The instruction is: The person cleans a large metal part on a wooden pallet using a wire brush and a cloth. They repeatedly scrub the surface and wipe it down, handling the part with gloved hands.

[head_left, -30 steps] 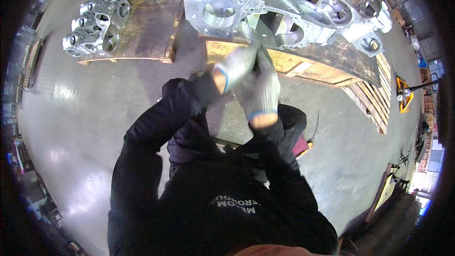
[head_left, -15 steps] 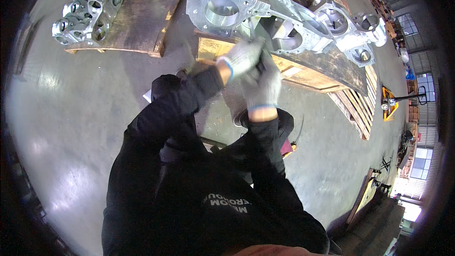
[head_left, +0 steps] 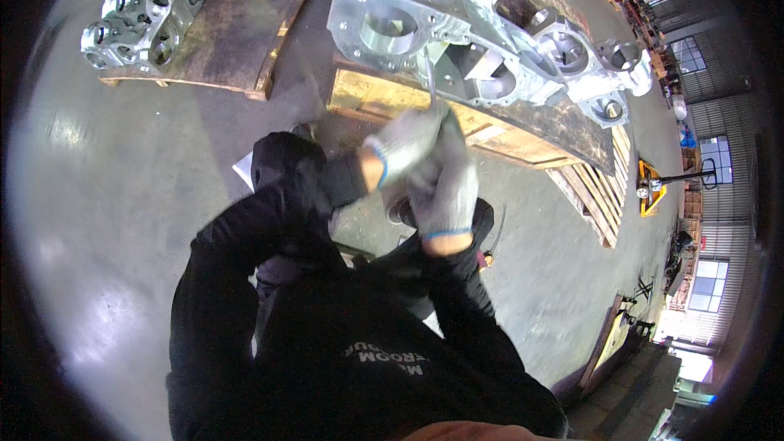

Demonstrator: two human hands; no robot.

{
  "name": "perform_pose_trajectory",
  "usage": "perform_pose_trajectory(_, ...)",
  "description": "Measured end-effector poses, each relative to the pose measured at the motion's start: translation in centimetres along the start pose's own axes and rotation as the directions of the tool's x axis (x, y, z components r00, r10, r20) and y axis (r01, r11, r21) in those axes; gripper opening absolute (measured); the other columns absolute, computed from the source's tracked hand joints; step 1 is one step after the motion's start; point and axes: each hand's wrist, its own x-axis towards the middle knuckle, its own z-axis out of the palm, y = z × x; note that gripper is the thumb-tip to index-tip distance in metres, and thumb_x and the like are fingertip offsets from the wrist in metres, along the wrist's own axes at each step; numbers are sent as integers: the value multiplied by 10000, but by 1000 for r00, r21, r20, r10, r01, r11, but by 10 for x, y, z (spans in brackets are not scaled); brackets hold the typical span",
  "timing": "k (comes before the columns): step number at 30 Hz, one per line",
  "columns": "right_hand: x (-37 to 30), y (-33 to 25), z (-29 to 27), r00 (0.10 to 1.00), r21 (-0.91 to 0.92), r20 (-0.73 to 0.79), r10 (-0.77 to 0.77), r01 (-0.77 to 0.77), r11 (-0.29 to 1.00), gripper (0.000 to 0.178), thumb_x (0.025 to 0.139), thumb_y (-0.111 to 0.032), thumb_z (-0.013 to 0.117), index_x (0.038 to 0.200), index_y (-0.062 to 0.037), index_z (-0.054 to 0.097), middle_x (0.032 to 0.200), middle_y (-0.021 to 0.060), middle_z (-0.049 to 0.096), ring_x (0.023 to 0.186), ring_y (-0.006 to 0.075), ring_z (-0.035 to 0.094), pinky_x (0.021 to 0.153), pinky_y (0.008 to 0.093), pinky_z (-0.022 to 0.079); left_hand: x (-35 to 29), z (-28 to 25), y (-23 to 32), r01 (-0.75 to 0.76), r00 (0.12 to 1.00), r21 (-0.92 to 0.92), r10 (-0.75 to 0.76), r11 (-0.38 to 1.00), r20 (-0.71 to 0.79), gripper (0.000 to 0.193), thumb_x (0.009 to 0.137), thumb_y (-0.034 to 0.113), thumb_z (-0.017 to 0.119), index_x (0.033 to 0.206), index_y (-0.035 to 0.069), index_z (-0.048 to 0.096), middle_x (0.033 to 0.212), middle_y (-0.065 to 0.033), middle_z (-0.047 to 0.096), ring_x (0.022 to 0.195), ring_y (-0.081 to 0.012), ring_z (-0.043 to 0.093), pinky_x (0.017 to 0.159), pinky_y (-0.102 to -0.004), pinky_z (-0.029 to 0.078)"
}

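Note two gloved hands in contact: left hand [head_left: 405, 145] pinching one slim metal rod [head_left: 431, 75], right hand [head_left: 449, 192] curled against the left, contents hidden; cannot tell whether pinching the rod. Locate the rod at the left grip, projecting forward toward at least one large machined casting [head_left: 445, 28]. Locate the casting just beyond both hands, on one wooden platform [head_left: 523, 144]. Farther left, see at least three more castings [head_left: 166, 28] on a second platform [head_left: 233, 28]; far right, one yellow pallet truck [head_left: 649, 189].
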Motion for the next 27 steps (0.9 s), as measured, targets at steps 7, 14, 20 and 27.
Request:
perform_pose_trajectory(7,45,24,-29,878,-665,256,-404,463,586,434,914,-129,681,1326,-23,594,1158,193,709,1011,288,707,871,367,551,25,-21,-14,94,996,-291,-89,952,31,633,1066,536,435,1134,-53,655,866,-224,687,765,-328,681,693,-436,539)
perform_pose_trajectory(14,64,8,-47,765,-710,479,-430,626,323,355,935,-163,635,1262,-27,605,971,180,700,850,341,682,764,401,554,-2,-56,44,-258,840,718,517,647,-163,342,1053,371,506,1071,76,679,664,-155,646,595,-335,666,538,-433,521)
perform_pose_trajectory(20,19,-14,-69,954,-470,219,-203,286,835,464,1057,-176,561,1477,5,481,1028,41,668,678,53,508,574,210,414,78,-85,65,-209,706,863,682,459,-192,419,1050,461,472,1078,93,670,794,-144,643,708,-336,651,608,-436,505)
perform_pose_trajectory(27,-9,2,-132,827,-584,88,-556,495,643,449,1010,-161,643,1408,31,565,878,4,621,732,76,556,633,230,452,89,-100,44,-41,929,896,347,441,-129,473,1050,513,439,1246,108,584,1065,-138,575,955,-313,582,808,-434,437)
